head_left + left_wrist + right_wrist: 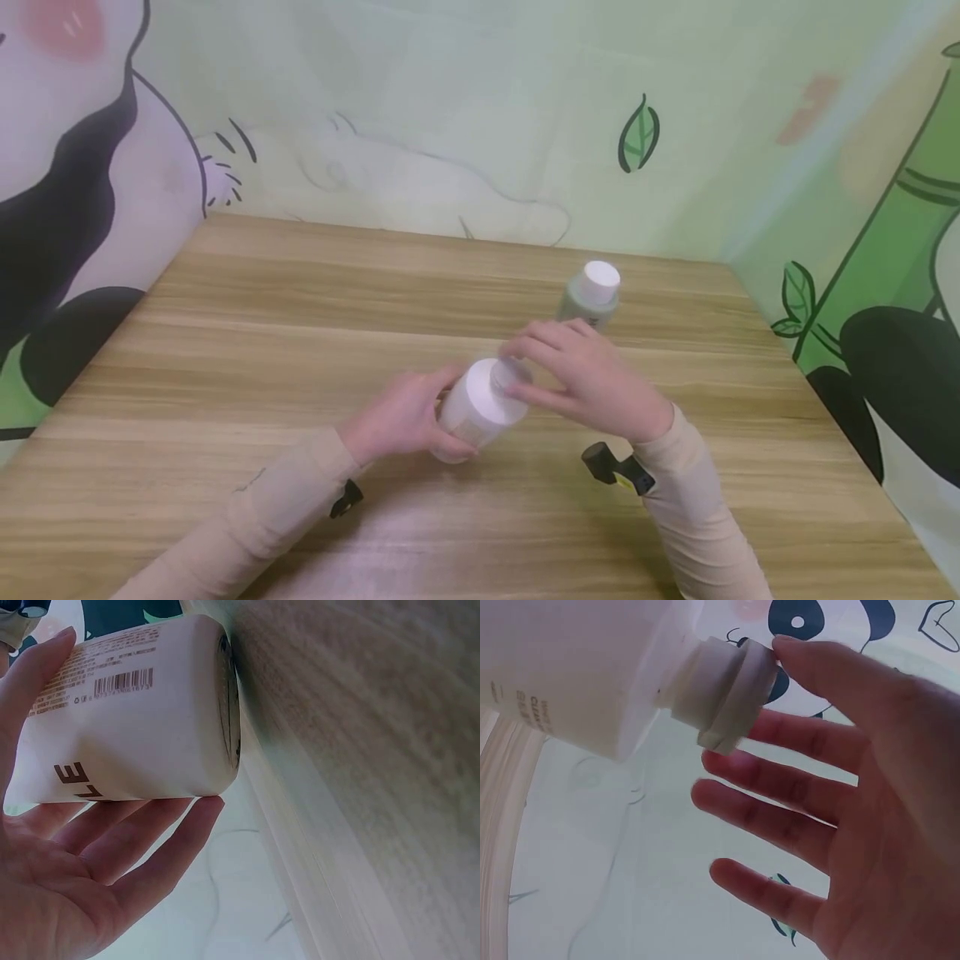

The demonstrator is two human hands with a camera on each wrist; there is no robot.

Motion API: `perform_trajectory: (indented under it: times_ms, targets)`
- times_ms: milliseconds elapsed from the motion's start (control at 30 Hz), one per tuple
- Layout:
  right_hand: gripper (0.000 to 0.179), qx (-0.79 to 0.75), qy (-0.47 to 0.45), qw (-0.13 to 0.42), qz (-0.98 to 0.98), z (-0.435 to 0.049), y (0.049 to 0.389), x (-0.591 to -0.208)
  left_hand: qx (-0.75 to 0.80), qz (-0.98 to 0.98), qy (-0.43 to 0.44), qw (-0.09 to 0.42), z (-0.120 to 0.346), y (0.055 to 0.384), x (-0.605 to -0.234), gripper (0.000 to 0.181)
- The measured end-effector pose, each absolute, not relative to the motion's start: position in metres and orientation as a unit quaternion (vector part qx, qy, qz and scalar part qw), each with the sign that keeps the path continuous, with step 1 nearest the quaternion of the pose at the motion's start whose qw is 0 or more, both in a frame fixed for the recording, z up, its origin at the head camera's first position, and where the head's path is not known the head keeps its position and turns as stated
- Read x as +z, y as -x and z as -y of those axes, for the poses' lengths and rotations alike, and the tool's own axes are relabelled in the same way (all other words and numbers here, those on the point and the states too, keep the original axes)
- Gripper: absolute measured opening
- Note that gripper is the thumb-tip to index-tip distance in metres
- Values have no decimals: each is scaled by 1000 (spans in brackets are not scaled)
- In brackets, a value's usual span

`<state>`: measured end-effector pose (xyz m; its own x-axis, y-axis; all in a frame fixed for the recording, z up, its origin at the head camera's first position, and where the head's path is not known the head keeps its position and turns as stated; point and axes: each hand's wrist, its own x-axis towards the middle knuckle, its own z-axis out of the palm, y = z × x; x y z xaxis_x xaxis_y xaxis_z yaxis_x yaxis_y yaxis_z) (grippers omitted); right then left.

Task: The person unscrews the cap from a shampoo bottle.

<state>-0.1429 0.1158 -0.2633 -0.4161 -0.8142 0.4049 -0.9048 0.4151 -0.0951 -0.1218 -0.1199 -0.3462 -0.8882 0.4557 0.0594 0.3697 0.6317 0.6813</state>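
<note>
Tilted over the table, a white bottle [480, 400] leans with its top to the upper right. My left hand [405, 417] grips its body, thumb on one side and fingers along the other. Printed text and a barcode show on the bottle [127, 712] in the left wrist view, its base close to the wood. My right hand [592, 375] is at the white cap [727, 690], thumb tip at one edge and forefinger at the other side, while the remaining fingers spread out loosely. The cap is partly hidden by these fingers in the head view.
Beyond my right hand stands a greenish bottle with a white cap [602, 279], its lower part hidden by that hand. The wooden table [262, 333] meets a painted wall [420, 108] at the back. Each wrist wears a dark camera mount [618, 468].
</note>
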Motion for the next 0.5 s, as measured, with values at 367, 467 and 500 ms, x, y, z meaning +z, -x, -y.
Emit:
perform_trajectory:
  times_ms: [367,467,500]
  targets:
    - [40,145,-540,125,820,-117,143,-262,375,-896,-228,69,121,123,-346,79]
    - [45,146,-526,117,829,-117,142,-262,373,-897,-230,64,121,123,-348,82]
    - [46,146,-521,116,833,-117,142,-262,372,-897,-232,60,121,123,-348,82]
